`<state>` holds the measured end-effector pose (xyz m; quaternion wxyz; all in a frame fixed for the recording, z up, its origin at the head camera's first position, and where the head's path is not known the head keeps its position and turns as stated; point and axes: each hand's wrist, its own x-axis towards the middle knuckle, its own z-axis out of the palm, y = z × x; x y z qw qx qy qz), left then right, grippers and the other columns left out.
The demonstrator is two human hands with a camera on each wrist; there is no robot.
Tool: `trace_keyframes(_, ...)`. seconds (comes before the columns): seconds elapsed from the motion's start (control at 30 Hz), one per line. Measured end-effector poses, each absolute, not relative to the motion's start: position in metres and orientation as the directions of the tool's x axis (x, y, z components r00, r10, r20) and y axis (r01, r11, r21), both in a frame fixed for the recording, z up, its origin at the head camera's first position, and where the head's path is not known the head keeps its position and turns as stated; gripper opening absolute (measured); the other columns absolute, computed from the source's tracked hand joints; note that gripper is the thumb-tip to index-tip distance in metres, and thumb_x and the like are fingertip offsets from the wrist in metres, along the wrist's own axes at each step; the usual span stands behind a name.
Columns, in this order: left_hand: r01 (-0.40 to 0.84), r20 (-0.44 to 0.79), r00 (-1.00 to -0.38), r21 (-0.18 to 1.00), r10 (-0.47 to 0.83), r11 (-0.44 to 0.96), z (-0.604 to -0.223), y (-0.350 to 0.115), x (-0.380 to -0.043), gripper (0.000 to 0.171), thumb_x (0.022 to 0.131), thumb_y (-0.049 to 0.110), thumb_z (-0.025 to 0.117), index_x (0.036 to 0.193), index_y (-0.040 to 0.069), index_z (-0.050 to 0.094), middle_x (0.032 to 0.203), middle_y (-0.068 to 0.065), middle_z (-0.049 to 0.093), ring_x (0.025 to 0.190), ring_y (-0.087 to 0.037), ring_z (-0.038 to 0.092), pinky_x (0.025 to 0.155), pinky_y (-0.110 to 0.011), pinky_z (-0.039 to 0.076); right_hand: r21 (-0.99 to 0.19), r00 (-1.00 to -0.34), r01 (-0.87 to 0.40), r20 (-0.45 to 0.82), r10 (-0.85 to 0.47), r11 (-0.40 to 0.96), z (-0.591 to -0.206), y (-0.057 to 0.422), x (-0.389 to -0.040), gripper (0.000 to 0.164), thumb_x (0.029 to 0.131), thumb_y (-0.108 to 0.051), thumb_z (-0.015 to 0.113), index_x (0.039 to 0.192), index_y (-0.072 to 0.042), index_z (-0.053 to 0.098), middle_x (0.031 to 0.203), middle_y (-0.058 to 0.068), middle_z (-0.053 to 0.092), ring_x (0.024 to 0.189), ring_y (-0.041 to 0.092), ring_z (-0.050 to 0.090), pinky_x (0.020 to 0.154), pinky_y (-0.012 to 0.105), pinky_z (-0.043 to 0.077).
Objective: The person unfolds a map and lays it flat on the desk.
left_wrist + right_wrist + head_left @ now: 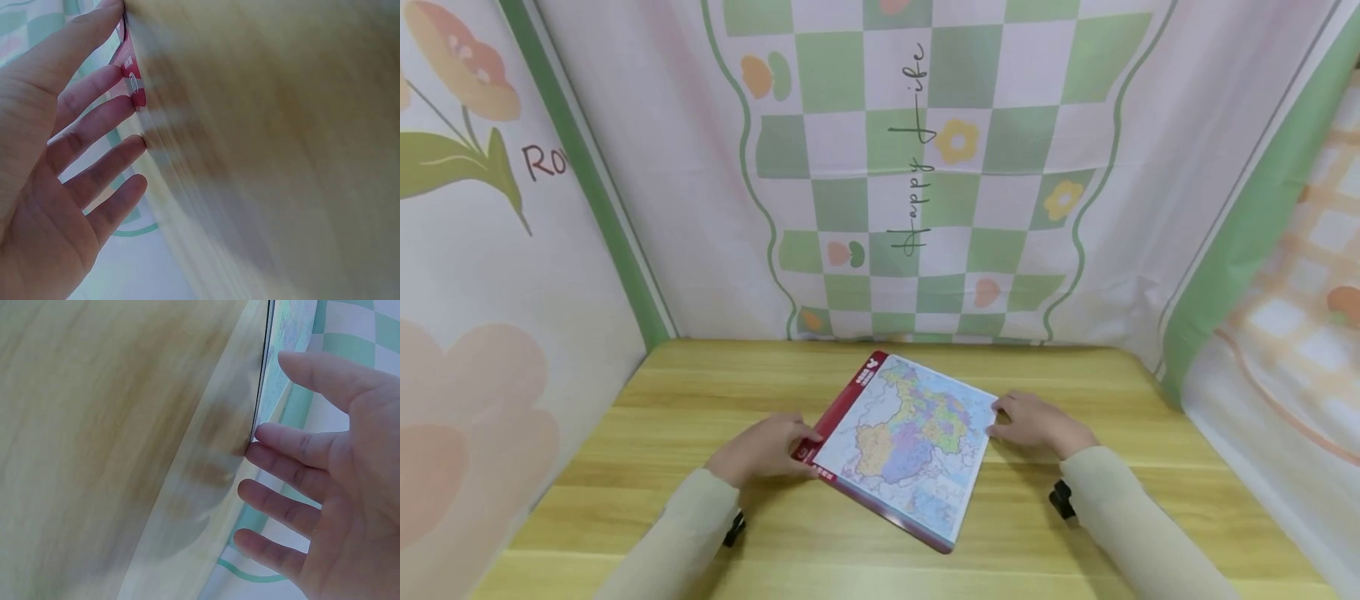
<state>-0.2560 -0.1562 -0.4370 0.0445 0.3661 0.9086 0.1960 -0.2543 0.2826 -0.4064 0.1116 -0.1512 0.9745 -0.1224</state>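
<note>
"Over the counter (640, 442): China-map board (910, 442), skewed. Risk?"
"Near corner (949, 545) could dip & scrape if lift's uneven."
"L hand (763, 450)?"
"Fingers extended, touching red border (848, 398); board could slip w/o firmer hold."
"R hand (1037, 423)?"
"Ditto, at right edge (975, 475). Checked curtain (829, 73) behind: prob. no snag."

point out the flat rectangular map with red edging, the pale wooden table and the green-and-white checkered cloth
Flat rectangular map (910, 446), head view, middle of its face
Pale wooden table (703, 379), head view, bare top, far left
Green-and-white checkered cloth (891, 192), head view, middle of pattern
</note>
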Motion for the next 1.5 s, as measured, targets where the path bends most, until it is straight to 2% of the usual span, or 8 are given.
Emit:
trace_keyframes(0.23,0.688,0.084,-0.694,0.369,0.715,0.624,-0.438,-0.157,-0.253,0.050,0.081,0.039,0.084,0.116,0.005,0.074,0.090,0.004,0.061,0.079,-0.012,0.053,0.074,-0.028,0.049,-0.326,-0.929,-0.247,-0.188,-0.318,0.913,-0.408,0.279,-0.258,0.056,0.098,-0.033,0.065,0.137,0.005,0.053,0.136,0.026,0.052,0.127,0.049,0.046,0.103,0.062,0.041)
trace_keyframes(0.47,0.687,0.071,-0.690,0.376,0.720,0.621,-0.433,-0.154,-0.248,0.049,0.081,0.037,0.084,0.116,0.004,0.074,0.092,0.002,0.063,0.081,-0.014,0.054,0.076,-0.030,0.049,-0.302,-0.931,-0.229,-0.208,-0.299,0.925,-0.407,0.272,-0.263,0.056,0.098,-0.030,0.063,0.139,0.007,0.052,0.142,0.033,0.045,0.132,0.054,0.038,0.108,0.066,0.033)
trace_keyframes(0.73,0.682,0.043,-0.688,0.380,0.725,0.625,-0.434,-0.152,-0.247,0.049,0.081,0.041,0.084,0.116,0.008,0.075,0.095,0.005,0.065,0.082,-0.009,0.055,0.079,-0.029,0.051,-0.306,-0.926,-0.212,-0.241,-0.291,0.928,-0.411,0.269,-0.271,0.060,0.101,-0.029,0.059,0.146,0.008,0.043,0.149,0.034,0.038,0.137,0.054,0.032,0.112,0.066,0.026)
trace_keyframes(1.0,0.666,0.014,-0.698,0.379,0.716,0.642,-0.435,-0.152,-0.246,0.049,0.081,0.042,0.083,0.117,0.010,0.074,0.096,0.006,0.064,0.084,-0.008,0.055,0.081,-0.030,0.052,-0.327,-0.923,-0.187,-0.263,-0.280,0.926,-0.414,0.270,-0.276,0.062,0.102,-0.031,0.057,0.150,0.005,0.039,0.153,0.033,0.033,0.140,0.052,0.029,0.114,0.064,0.024)
trace_keyframes(1.2,0.657,0.004,-0.703,0.389,0.711,0.646,-0.434,-0.154,-0.249,0.051,0.081,0.044,0.082,0.118,0.010,0.075,0.093,0.007,0.062,0.081,-0.008,0.052,0.076,-0.027,0.049,-0.329,-0.910,-0.253,-0.239,-0.340,0.910,-0.414,0.270,-0.274,0.063,0.101,-0.027,0.059,0.148,0.009,0.039,0.151,0.036,0.032,0.139,0.054,0.029,0.114,0.063,0.025)
trace_keyframes(1.33,0.633,0.005,-0.721,0.411,0.693,0.656,-0.433,-0.154,-0.252,0.046,0.086,0.041,0.079,0.117,0.008,0.075,0.096,0.003,0.063,0.082,-0.012,0.052,0.075,-0.029,0.049,-0.327,-0.900,-0.283,-0.234,-0.367,0.902,-0.413,0.271,-0.269,0.064,0.100,-0.026,0.061,0.146,0.011,0.039,0.150,0.038,0.032,0.138,0.055,0.029,0.113,0.063,0.026)
trace_keyframes(1.5,0.592,0.000,-0.754,0.432,0.657,0.680,-0.435,-0.152,-0.259,0.038,0.092,0.035,0.074,0.120,0.008,0.073,0.105,-0.001,0.065,0.089,-0.015,0.057,0.081,-0.034,0.053,-0.337,-0.888,-0.308,-0.233,-0.396,0.890,-0.407,0.271,-0.257,0.062,0.100,-0.025,0.061,0.145,0.013,0.040,0.148,0.036,0.037,0.137,0.054,0.033,0.112,0.063,0.029)
